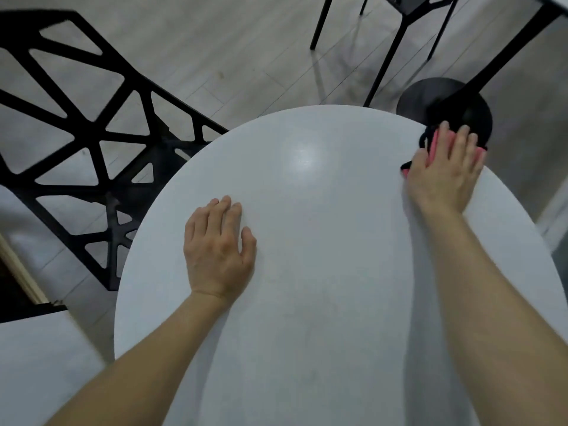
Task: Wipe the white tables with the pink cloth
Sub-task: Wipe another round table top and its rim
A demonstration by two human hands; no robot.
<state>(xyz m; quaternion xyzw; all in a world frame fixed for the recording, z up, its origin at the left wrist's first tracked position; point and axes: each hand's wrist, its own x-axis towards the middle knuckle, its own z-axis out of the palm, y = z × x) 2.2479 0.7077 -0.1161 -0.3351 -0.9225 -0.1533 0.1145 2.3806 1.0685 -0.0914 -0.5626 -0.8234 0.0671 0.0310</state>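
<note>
Cloth first: I see the pink cloth (435, 143) at the far right rim of the round white table (307, 287), flat under my right hand (444, 175), whose fingers are spread straight and pressing, not gripping. My left hand (216, 250) lies palm-down nearer the middle, fingers relaxed (holding nothing). A black lattice chair (92, 133) stands just beside the table's left edge.

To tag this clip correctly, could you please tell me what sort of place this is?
Probably a café or canteen seating area: a round white table, a black lattice chair beside it, and a second table's black pedestal base on pale plank flooring.
</note>
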